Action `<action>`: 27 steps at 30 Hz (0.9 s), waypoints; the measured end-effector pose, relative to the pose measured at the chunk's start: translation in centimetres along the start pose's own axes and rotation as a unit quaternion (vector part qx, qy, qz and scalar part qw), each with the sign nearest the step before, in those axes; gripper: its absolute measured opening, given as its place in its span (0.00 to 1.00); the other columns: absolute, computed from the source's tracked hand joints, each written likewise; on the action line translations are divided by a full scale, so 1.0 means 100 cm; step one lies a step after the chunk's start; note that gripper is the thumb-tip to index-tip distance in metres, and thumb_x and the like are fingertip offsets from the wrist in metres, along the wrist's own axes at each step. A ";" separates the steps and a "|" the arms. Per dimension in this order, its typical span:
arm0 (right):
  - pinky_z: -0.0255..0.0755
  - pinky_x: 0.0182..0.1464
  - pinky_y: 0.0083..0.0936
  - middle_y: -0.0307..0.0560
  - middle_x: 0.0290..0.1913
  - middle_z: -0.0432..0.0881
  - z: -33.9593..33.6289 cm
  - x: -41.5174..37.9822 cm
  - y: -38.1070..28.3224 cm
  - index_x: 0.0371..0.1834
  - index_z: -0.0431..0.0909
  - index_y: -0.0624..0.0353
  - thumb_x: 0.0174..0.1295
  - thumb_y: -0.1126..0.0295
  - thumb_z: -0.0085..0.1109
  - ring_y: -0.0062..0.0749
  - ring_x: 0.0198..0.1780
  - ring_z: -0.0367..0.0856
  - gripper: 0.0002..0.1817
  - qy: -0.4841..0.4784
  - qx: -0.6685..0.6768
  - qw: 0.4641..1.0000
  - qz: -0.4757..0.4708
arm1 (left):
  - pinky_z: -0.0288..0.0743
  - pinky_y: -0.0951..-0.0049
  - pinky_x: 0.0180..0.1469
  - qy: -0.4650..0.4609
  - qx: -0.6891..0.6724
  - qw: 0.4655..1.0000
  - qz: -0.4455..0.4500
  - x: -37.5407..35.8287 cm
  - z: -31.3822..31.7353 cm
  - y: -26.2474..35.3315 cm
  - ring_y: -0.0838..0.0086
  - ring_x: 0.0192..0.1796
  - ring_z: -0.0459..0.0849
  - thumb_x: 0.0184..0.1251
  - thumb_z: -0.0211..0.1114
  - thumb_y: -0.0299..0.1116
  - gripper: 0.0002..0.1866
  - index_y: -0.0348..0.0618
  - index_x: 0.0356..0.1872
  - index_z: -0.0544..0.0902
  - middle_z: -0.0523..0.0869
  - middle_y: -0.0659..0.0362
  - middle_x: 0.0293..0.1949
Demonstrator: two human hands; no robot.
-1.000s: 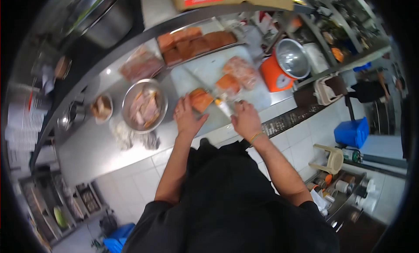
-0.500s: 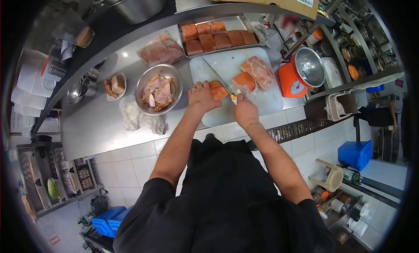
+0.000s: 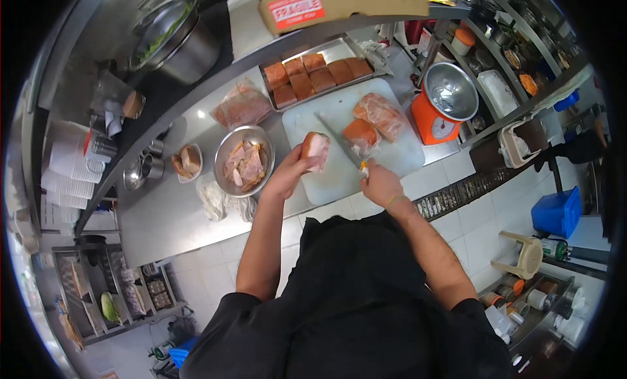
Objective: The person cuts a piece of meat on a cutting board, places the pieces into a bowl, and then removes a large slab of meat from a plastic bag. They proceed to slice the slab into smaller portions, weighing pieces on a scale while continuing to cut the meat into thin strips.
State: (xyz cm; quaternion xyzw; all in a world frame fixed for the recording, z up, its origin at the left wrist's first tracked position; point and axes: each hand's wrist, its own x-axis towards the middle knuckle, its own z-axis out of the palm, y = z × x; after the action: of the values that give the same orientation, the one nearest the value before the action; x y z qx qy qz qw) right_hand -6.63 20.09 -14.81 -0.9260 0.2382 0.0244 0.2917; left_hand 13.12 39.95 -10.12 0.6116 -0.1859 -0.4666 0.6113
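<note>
My left hand [image 3: 286,176] grips a block of meat [image 3: 316,150] with an orange-brown rind, raised over the left side of the white cutting board [image 3: 330,188]. Its pale pink cut face is turned to the right. In my right hand [image 3: 383,185] is a knife [image 3: 341,142], its long blade slanting up and left across the board. Beyond the blade lie a partly wrapped meat block [image 3: 361,134] and a larger piece of meat in clear plastic [image 3: 384,114]. Left of my left hand stands a metal bowl [image 3: 219,150] of meat trimmings [image 3: 245,163].
A metal tray [image 3: 339,47] with several meat blocks lies behind the board, beside a bagged piece of meat [image 3: 241,104]. To the right stands an orange scale [image 3: 432,121] topped by a metal bowl [image 3: 450,90]. Crumpled plastic [image 3: 212,199] and a small white dish [image 3: 189,176] sit left.
My left hand has lifted the meat block off the board and tilted its cut face into view. The knife has come away from the block, and the camera view has shifted.
</note>
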 end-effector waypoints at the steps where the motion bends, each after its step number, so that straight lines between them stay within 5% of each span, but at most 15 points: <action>1: 0.82 0.50 0.54 0.66 0.42 0.88 0.000 0.001 0.004 0.56 0.74 0.67 0.63 0.64 0.61 0.63 0.44 0.89 0.22 -0.016 0.005 1.000 -0.014 | 0.70 0.61 0.74 -0.012 -0.056 0.998 0.022 0.004 0.003 0.005 0.64 0.72 0.78 0.69 0.71 0.46 0.41 0.37 0.78 0.68 0.80 0.51 0.69; 6: 0.81 0.55 0.55 0.66 0.43 0.89 -0.002 0.013 0.040 0.60 0.73 0.66 0.63 0.61 0.59 0.63 0.48 0.88 0.26 -0.102 0.033 0.989 -0.104 | 0.68 0.55 0.77 -0.078 -0.185 0.976 0.086 0.020 0.057 0.052 0.62 0.73 0.78 0.72 0.67 0.50 0.39 0.42 0.78 0.68 0.82 0.52 0.68; 12: 0.80 0.58 0.53 0.65 0.48 0.89 0.004 0.038 0.069 0.60 0.79 0.63 0.63 0.55 0.60 0.61 0.53 0.88 0.28 -0.143 0.093 0.976 -0.133 | 0.66 0.65 0.76 -0.004 0.197 0.974 0.110 0.092 0.169 0.119 0.68 0.73 0.76 0.66 0.72 0.48 0.37 0.35 0.71 0.76 0.82 0.50 0.67; 14: 0.80 0.59 0.51 0.65 0.49 0.90 -0.004 0.041 0.074 0.57 0.82 0.63 0.62 0.54 0.60 0.60 0.53 0.88 0.27 -0.163 0.118 0.968 -0.152 | 0.66 0.65 0.75 0.010 0.338 0.933 0.119 0.117 0.227 0.147 0.67 0.73 0.76 0.62 0.74 0.48 0.39 0.33 0.70 0.76 0.82 0.47 0.66; 15: 0.80 0.60 0.51 0.65 0.49 0.90 -0.008 0.044 0.076 0.56 0.83 0.63 0.62 0.53 0.60 0.60 0.53 0.89 0.27 -0.174 0.130 0.962 -0.165 | 0.67 0.58 0.74 0.026 0.399 0.902 0.162 0.133 0.251 0.152 0.59 0.72 0.77 0.51 0.78 0.52 0.45 0.31 0.68 0.77 0.83 0.42 0.64; 18: 0.79 0.60 0.49 0.65 0.50 0.90 -0.010 0.047 0.082 0.53 0.86 0.64 0.61 0.53 0.61 0.59 0.54 0.89 0.26 -0.174 0.144 0.959 -0.168 | 0.67 0.49 0.73 0.116 0.647 0.720 0.223 0.187 0.306 0.150 0.49 0.71 0.77 0.43 0.81 0.54 0.50 0.32 0.67 0.77 0.82 0.40 0.63; 22: 0.80 0.60 0.49 0.65 0.50 0.90 0.001 0.052 0.090 0.52 0.86 0.66 0.60 0.54 0.60 0.59 0.54 0.89 0.26 -0.164 0.161 0.956 -0.184 | 0.64 0.45 0.75 0.106 0.751 0.618 0.210 0.234 0.339 0.125 0.48 0.72 0.75 0.39 0.81 0.60 0.55 0.35 0.70 0.77 0.80 0.43 0.67; 27: 0.81 0.59 0.49 0.64 0.45 0.90 0.007 0.055 0.094 0.50 0.85 0.68 0.59 0.56 0.60 0.58 0.51 0.90 0.25 -0.165 0.184 0.948 -0.199 | 0.62 0.44 0.75 0.086 0.798 0.574 0.160 0.246 0.355 0.102 0.49 0.73 0.75 0.39 0.80 0.60 0.54 0.38 0.70 0.77 0.79 0.46 0.67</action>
State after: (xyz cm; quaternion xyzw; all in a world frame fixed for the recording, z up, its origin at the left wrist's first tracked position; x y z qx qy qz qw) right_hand -5.99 11.38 -21.44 -0.8679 -0.0019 0.0741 0.4912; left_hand 0.48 -1.92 -2.64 0.8493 -0.5250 0.0310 -0.0466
